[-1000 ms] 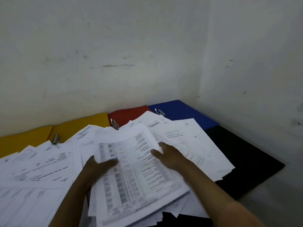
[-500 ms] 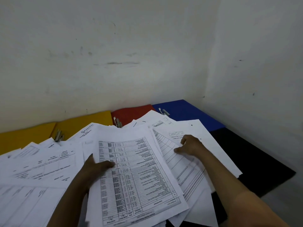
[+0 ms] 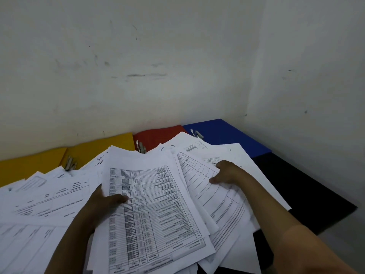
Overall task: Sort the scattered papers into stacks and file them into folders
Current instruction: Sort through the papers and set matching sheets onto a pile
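Now the left hand [image 3: 102,202] holds a sheaf of table-printed sheets [image 3: 152,214], thumb curled over its left edge, while the right hand [image 3: 227,173] rests on a ruled form [image 3: 205,186] just beside it, its fingers [image 3: 216,179] bent against the paper. Loose papers [image 3: 49,194] cover the desk [image 3: 296,194]; yellow [image 3: 102,149], red [image 3: 156,135] and blue [image 3: 227,135] folders lie at the wall. Best to pin the sheaf firmly and draw the form across singly, so neighbours don't drag. Since half a second ago, the right hand has barely shifted and the sheaf looks steadier.
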